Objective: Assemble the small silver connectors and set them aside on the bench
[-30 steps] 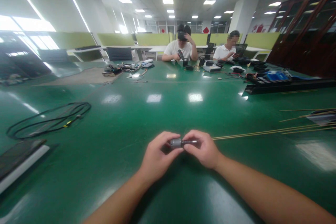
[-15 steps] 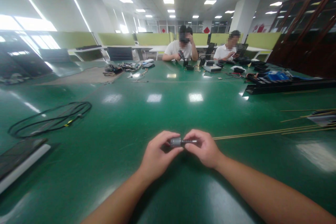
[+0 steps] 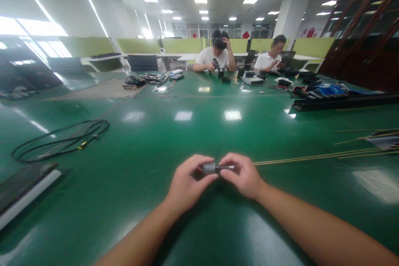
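Cylinder (image 3: 209, 168): small, grey, between my two hands at the near side of the table (image 3: 162, 133). Shaft (image 3: 227, 167): thin, dark, with a bright end, just right of the cylinder on the same line. Long axis of both runs left to right across my front, close to level. Whether they are joined: cannot tell; a narrow dark length shows between them.

Left hand (image 3: 187, 178): nearer the cylinder, pinching it with thumb below and forefinger above. Right hand (image 3: 245, 174): nearer the shaft, pinching it between thumb and forefinger, its bright end pointing into my palm. Fingertips of the two hands just beside each other, not visibly touching. Cylinder lifted or resting on the table: cannot tell.

Outward, right: gold rods (image 3: 299, 160) run from behind my right hand toward the right edge. Left: looped black cable (image 3: 62, 141), and a dark-topped slab (image 3: 29, 181) cut off at the left edge.

Containers: long black channel (image 3: 343, 102) at far right; blue pack (image 3: 328, 90) in or behind it, cannot tell which.

Far side: two co-workers seated, a white box (image 3: 252, 80) before them.
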A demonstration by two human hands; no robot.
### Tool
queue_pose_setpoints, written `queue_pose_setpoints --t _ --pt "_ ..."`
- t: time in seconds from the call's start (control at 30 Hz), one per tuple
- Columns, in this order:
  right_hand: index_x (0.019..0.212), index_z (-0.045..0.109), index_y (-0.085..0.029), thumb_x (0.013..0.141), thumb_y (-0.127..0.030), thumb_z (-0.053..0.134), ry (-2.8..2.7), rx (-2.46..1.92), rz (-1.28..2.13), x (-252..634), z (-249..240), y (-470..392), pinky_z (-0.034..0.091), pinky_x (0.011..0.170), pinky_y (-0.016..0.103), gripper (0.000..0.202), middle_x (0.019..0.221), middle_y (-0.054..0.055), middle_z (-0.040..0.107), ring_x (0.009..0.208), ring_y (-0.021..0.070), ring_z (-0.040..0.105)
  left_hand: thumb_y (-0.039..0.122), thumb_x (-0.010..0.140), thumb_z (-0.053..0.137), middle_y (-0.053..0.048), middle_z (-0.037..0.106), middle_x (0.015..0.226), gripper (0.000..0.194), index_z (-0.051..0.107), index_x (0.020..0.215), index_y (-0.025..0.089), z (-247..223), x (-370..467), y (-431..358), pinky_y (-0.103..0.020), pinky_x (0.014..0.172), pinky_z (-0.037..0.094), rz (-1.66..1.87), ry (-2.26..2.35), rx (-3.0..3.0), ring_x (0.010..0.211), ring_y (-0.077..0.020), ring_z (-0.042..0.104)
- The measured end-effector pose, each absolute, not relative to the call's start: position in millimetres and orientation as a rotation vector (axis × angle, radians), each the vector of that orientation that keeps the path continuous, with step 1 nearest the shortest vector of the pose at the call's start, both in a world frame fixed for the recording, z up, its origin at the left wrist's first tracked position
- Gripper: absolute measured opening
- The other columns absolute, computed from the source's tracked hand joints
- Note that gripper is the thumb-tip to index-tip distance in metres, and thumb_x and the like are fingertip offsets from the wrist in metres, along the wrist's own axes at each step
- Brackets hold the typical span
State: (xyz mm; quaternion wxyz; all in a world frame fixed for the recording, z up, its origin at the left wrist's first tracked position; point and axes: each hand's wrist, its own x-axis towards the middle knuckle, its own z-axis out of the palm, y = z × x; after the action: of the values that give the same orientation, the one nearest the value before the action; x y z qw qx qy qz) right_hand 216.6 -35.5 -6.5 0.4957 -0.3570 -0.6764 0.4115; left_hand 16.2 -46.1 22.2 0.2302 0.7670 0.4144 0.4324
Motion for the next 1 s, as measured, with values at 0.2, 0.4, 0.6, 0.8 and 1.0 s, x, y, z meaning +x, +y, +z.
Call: queue_pose_setpoints --t 0.2,0.4,0.6,0.8,1.0 --pt "0.082 0.066 -0.018 0.080 -0.024 0.070 -1.627 -0.909 0.988 214.8 -5.8 -36.7 0.050 0.066 0.028 0.008 0.077 0.003 0.067 0.072 0.0177 0.062 0.029 0.082 0.075 -0.006 0.071 0.096 0.022 0.071 0.102 0.021 22.8 15.6 -45.5 -0.029 0.075 0.054 1.198 1.149 2.122 0.086 -0.0186 0.066" --pt "0.082 0.065 -0.018 0.081 -0.026 0.069 -1.613 -0.933 0.984 214.8 -4.0 -37.3 0.048 0.062 0.026 0.009 0.074 0.002 0.065 0.067 0.0163 0.060 0.027 0.081 0.076 -0.005 0.071 0.097 0.023 0.071 0.103 0.021 23.1 14.7 -45.0 -0.028 0.075 0.055 1.211 1.150 2.118 0.087 -0.0182 0.066" --pt "0.080 0.065 -0.018 0.082 -0.028 0.068 -1.604 -0.941 0.984 215.5 -6.7 -35.9 0.047 0.061 0.026 0.011 0.072 0.001 0.063 0.066 0.0157 0.059 0.028 0.081 0.076 -0.005 0.071 0.097 0.024 0.071 0.103 0.021 23.0 15.0 -45.0 -0.028 0.074 0.055 1.209 1.185 2.104 0.087 -0.0185 0.066" --pt "0.081 0.065 -0.018 0.082 -0.029 0.068 -1.598 -0.932 0.982 216.2 -8.0 -35.5 0.046 0.059 0.025 0.012 0.070 0.000 0.062 0.062 0.0146 0.057 0.026 0.080 0.077 -0.004 0.071 0.097 0.024 0.071 0.104 0.022 23.3 14.2 -44.6 -0.027 0.075 0.055 1.217 1.181 2.100 0.086 -0.0177 0.066" --pt "0.082 0.064 -0.018 0.084 -0.032 0.068 -1.562 -0.947 1.035 216.3 -8.8 -35.5 0.044 0.053 0.025 0.015 0.067 -0.001 0.060 0.056 0.0131 0.055 0.026 0.081 0.076 -0.003 0.071 0.099 0.025 0.071 0.105 0.023 22.5 13.0 -44.1 -0.026 0.076 0.055 1.216 1.204 2.075 0.087 -0.0176 0.066"
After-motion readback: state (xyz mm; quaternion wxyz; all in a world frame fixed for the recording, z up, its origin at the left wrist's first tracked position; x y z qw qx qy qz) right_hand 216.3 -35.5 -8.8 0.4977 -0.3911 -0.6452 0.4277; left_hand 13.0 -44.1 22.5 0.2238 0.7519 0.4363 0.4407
